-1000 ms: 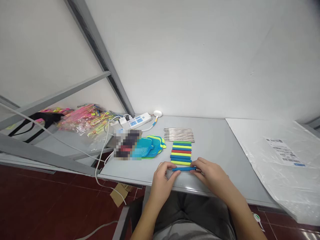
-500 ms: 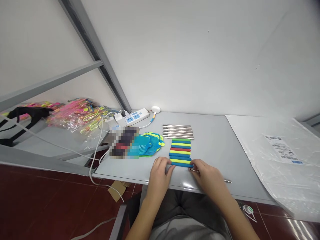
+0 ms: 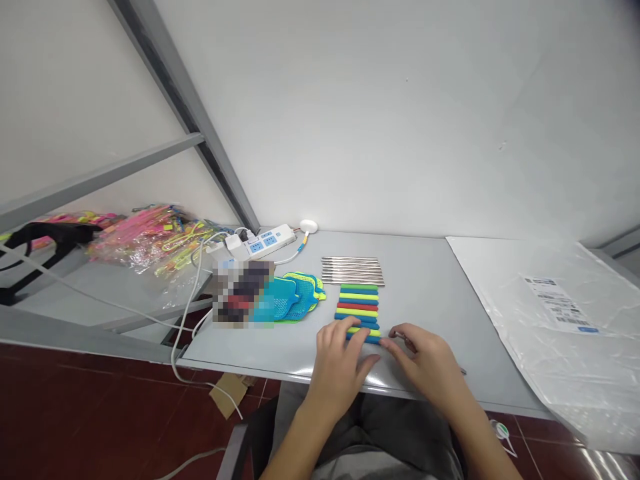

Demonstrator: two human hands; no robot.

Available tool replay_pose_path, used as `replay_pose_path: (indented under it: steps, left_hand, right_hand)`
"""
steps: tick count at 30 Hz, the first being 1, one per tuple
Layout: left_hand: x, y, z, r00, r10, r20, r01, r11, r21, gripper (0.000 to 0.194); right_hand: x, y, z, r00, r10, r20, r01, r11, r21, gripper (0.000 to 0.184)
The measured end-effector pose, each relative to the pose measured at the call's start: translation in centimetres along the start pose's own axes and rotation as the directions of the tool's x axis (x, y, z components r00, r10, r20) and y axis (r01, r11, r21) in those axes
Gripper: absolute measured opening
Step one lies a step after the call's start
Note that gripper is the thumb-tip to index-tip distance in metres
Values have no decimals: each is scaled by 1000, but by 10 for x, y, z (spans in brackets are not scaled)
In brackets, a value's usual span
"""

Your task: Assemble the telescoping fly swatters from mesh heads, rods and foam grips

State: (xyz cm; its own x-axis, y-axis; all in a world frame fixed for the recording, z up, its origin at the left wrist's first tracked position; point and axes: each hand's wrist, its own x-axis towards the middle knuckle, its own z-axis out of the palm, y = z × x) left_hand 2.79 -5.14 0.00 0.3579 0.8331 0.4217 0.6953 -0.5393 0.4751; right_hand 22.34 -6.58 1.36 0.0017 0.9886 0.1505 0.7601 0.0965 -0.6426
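Several coloured tubes (image 3: 357, 307) in green, blue, yellow and red lie in a row on the grey table. My left hand (image 3: 340, 360) rests over the near tubes at their left, fingers curved and thumb apart, gripping nothing I can see. At the right end of the nearest blue tube (image 3: 371, 339), my right hand (image 3: 427, 360) is closed on a thin metal rod (image 3: 401, 335). The rod's far end shows beyond the hand, while its middle is hidden beneath. Behind the tubes, several silver metal rods (image 3: 352, 272) lie side by side.
Blue and yellow perforated plastic paddles (image 3: 300, 300) lie left of the tubes, beside a pixelated patch. A white power strip (image 3: 270, 241) with cables sits behind them. White plastic wrapping (image 3: 510, 287) covers the right side. Bagged colourful items (image 3: 150, 233) fill the left shelf.
My left hand has moved right, over the near tubes. My right hand has shifted slightly right, still holding the metal rod. The whole view has tilted a little.
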Motion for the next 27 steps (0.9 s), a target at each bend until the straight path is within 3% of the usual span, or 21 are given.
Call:
replay_pose_path:
  steps: [2, 4, 5, 7, 9, 10, 13, 15, 18, 21, 24, 27]
  left_hand:
    - [6, 11, 1, 999, 5, 38, -2, 997, -77, 34]
    - [14, 23, 1, 997, -1, 76, 16, 980, -199, 34]
    - [18, 30, 1, 995, 10, 99, 17, 962, -271, 34]
    - [22, 42, -1, 988, 48, 149, 16, 916, -401, 30]
    - [23, 52, -3, 978, 66, 196, 36, 878, -477, 24]
    - [22, 56, -3, 975, 54, 216, 62, 866, -495, 22]
    - [15, 61, -4, 971, -36, 237, 158, 839, -521, 27]
    - [12, 60, -5, 970, -82, 227, 197, 812, -549, 29]
    - [9, 57, -4, 974, -133, 185, 221, 746, -628, 30]
    - [12, 55, -4, 962, -226, 154, 268, 670, -692, 33]
    - [21, 52, -5, 942, -313, 118, 292, 599, -745, 32]
    - [32, 43, -9, 955, -294, 47, 232, 638, -734, 30]
  right_hand:
    - [2, -8, -13, 996, 64, -62, -50, 976, 211, 34]
    - [5, -21, -25, 986, 128, -104, -56, 854, 517, 42]
    - [7, -28, -31, 981, 156, -114, -37, 732, 680, 49]
    - [10, -45, -39, 977, 195, -87, 2, 400, 917, 61]
    - [13, -61, -46, 981, 195, -6, -18, 125, 992, 62]
    - [14, -68, -48, 982, 183, 36, -44, 38, 998, 59]
    - [18, -81, -53, 981, 154, 117, -106, -81, 991, 49]
    - [20, -86, -54, 982, 142, 125, -116, -69, 991, 43]
    - [26, -92, -50, 991, 105, 83, -93, 90, 992, 41]
    - [30, -95, -38, 997, 72, 30, -52, 334, 941, 50]
    - [32, -92, -19, 999, 36, -14, -13, 655, 756, 48]
    - [39, -83, -7, 999, -49, -10, 47, 865, 499, 38]
